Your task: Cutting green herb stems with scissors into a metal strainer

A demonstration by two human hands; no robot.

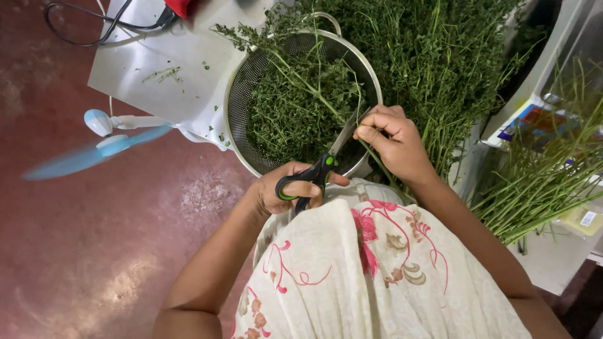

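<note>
Head view: centre frame, the left hand (286,188) grips black scissors (323,164) with green-lined handles, blades angled up over the metal colander (237,94). The right hand (392,141) pinches thin green herb stems (314,94), leafy and tangled, lying across the colander's chopped greens.

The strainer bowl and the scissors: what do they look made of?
The strainer bowl looks like metal: fine grey mesh with a shiny rim. The scissors seem to have steel blades, pale and glinting, and black plastic handles with green trim, held in the left hand.
</note>
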